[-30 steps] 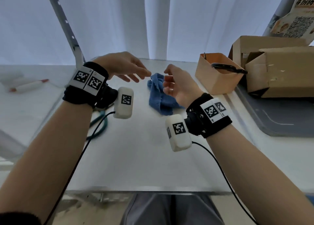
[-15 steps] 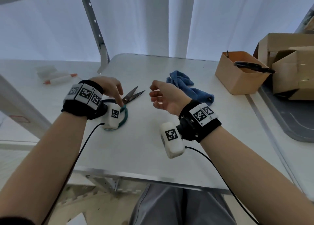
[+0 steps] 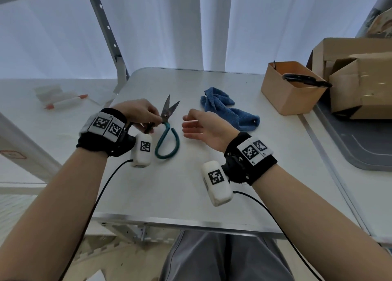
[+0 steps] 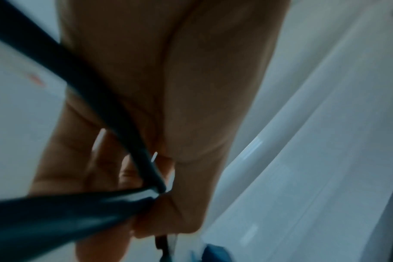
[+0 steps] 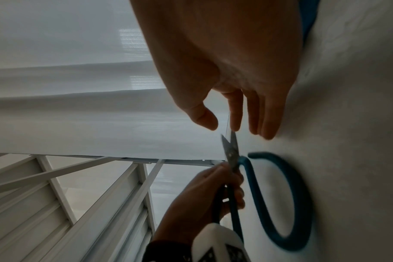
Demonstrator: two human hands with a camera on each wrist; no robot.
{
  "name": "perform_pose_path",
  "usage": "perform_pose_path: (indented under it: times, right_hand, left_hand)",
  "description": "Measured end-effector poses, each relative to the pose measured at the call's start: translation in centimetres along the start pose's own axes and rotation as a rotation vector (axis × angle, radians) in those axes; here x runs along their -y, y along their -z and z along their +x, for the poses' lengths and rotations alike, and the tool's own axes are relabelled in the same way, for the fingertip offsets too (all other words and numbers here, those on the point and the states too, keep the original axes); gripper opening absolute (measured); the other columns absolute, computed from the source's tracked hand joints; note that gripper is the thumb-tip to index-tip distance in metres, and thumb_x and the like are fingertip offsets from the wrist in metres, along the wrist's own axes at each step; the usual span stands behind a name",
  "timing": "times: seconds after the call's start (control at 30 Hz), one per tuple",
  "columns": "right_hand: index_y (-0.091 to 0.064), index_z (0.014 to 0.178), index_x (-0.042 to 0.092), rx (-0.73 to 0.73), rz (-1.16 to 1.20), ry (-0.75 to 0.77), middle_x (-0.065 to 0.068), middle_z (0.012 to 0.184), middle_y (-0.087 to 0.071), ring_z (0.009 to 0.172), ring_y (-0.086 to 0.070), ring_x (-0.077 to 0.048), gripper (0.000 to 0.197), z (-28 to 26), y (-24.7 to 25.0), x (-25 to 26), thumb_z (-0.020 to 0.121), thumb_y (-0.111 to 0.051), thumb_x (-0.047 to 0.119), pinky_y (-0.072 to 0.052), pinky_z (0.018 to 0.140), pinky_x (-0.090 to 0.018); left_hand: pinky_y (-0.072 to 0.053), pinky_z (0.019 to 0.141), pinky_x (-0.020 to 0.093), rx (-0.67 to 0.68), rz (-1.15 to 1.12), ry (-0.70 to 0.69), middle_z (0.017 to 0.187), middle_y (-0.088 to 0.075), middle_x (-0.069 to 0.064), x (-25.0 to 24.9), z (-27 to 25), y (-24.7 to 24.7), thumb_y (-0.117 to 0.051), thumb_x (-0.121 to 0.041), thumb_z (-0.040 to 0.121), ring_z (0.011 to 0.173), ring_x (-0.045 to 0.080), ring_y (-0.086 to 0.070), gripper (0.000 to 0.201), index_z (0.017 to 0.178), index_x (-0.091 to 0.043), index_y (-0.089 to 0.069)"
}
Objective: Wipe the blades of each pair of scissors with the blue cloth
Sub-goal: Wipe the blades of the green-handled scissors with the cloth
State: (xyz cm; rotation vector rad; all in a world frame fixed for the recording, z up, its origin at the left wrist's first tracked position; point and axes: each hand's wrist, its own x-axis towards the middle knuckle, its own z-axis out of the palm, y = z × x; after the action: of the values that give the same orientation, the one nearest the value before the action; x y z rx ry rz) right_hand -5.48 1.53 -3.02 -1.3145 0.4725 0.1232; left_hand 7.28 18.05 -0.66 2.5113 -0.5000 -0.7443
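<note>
Teal-handled scissors are near the table's middle, their blades a little apart and pointing away from me. My left hand pinches them by the pivot, its fingers curled round one handle. The other handle loop is against the tabletop. My right hand hovers just right of the blades, fingers relaxed and empty. The crumpled blue cloth lies beyond the right hand, untouched. A black-handled pair of scissors sticks out of a small cardboard box.
Larger cardboard boxes stand on a grey tray at the far right. A slanted metal post rises at the table's back left. White tubes with orange caps lie on the surface to the left.
My left hand left the cloth area, reached the teal scissors and took hold of them, turning the blades away from me. The right hand drew back from the cloth, still empty.
</note>
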Motion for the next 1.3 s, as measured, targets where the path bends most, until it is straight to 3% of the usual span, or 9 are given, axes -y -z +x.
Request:
perform_pose_path:
  times: [0.23, 0.4, 0.53, 0.73, 0.83, 0.93, 1.0, 1.13, 1.3]
  right_hand:
    - [-0.059, 0.115, 0.007, 0.000, -0.138, 0.123, -0.016, 0.111, -0.068, 0.099, -0.065, -0.027, 0.023, -0.5, 1.0, 1.1, 0.099, -0.057, 0.023, -0.052, 0.096, -0.043]
    - [-0.059, 0.112, 0.005, -0.016, -0.065, 0.237, -0.009, 0.083, -0.065, 0.069, -0.068, -0.016, 0.022, -1.8, 3.0, 2.4, 0.104, -0.052, 0.024, -0.061, 0.065, -0.029]
    - [-0.061, 0.115, -0.002, -0.017, 0.087, 0.204, -0.010, 0.072, -0.059, 0.060, -0.063, -0.019, 0.026, -2.3, 4.8, 2.9, 0.100, -0.059, 0.020, -0.060, 0.062, -0.034]
    - [-0.064, 0.097, 0.005, -0.105, 0.080, 0.182, -0.008, 0.069, -0.062, 0.050, -0.052, -0.013, 0.015, -2.6, 7.7, 3.3, 0.093, -0.069, 0.018, -0.041, 0.039, -0.019]
    - [-0.066, 0.103, 0.004, -0.117, 0.091, 0.154, -0.009, 0.073, -0.067, 0.049, -0.050, -0.011, 0.018, -2.7, 8.9, 3.1, 0.095, -0.065, 0.021, -0.037, 0.038, -0.017]
    - [-0.065, 0.106, 0.003, -0.125, 0.124, 0.153, -0.010, 0.073, -0.067, 0.047, -0.048, -0.010, 0.019, -2.7, 9.2, 2.8, 0.096, -0.063, 0.020, -0.036, 0.038, -0.017]
    - [-0.064, 0.108, 0.002, -0.135, 0.167, 0.169, -0.009, 0.072, -0.067, 0.046, -0.048, -0.010, 0.020, -2.5, 9.0, 2.6, 0.097, -0.062, 0.019, -0.035, 0.037, -0.017]
    - [-0.064, 0.110, 0.002, -0.144, 0.285, 0.190, -0.007, 0.070, -0.066, 0.049, -0.050, -0.010, 0.021, -2.1, 8.6, 2.5, 0.099, -0.059, 0.020, -0.038, 0.039, -0.017]
    - [-0.060, 0.116, 0.001, -0.127, 0.369, 0.167, -0.007, 0.070, -0.066, 0.051, -0.054, -0.011, 0.023, -1.9, 7.5, 2.5, 0.103, -0.053, 0.018, -0.042, 0.041, -0.018]
  left_hand:
    - [-0.058, 0.078, 0.032, 0.003, -0.323, -0.267, 0.086, -0.069, 0.009, -4.4, -1.3, -0.3, -0.060, -0.009, 0.097, 0.075, 0.020, -0.069, 0.009, 0.103, -0.005, -0.066]
    - [-0.058, 0.062, 0.027, 0.078, -0.518, -0.366, 0.078, -0.061, 0.005, -6.9, -1.5, -1.4, -0.056, -0.017, 0.101, 0.066, 0.020, -0.067, 0.015, 0.108, -0.005, -0.060]
    - [-0.053, 0.055, 0.024, 0.094, -0.631, -0.385, 0.074, -0.054, 0.004, -7.7, -1.1, -2.5, -0.058, -0.017, 0.100, 0.058, 0.016, -0.057, 0.010, 0.105, -0.008, -0.059]
    - [-0.049, 0.051, 0.020, 0.150, -0.671, -0.325, 0.075, -0.059, 0.001, -7.3, -0.8, -2.4, -0.065, -0.020, 0.093, 0.054, 0.011, -0.053, 0.026, 0.114, -0.005, -0.067]
    - [-0.050, 0.051, 0.017, 0.153, -0.769, -0.262, 0.087, -0.069, 0.006, -6.6, -0.6, -1.8, -0.075, -0.032, 0.072, 0.053, 0.009, -0.055, 0.055, 0.118, -0.003, -0.067]
    - [-0.055, 0.056, 0.015, 0.168, -0.973, -0.193, 0.106, -0.073, 0.016, -6.4, -0.7, -1.6, -0.069, -0.028, 0.084, 0.056, 0.009, -0.060, 0.042, 0.119, -0.004, -0.068]
    - [-0.059, 0.062, 0.017, 0.194, -1.190, -0.192, 0.117, -0.070, 0.023, -6.3, -0.7, -1.8, -0.066, -0.026, 0.087, 0.063, 0.014, -0.068, 0.048, 0.125, 0.003, -0.062]
    - [-0.059, 0.087, 0.028, 0.255, -1.537, -0.257, 0.125, -0.066, 0.026, -6.5, -0.6, -3.1, -0.065, -0.026, 0.089, 0.107, 0.029, -0.071, 0.053, 0.128, 0.010, -0.057]
    - [-0.057, 0.093, 0.033, 0.134, -1.381, -0.367, 0.120, -0.070, 0.017, -8.2, 0.4, -5.2, -0.057, -0.013, 0.099, 0.112, 0.027, -0.068, 0.022, 0.117, -0.001, -0.064]
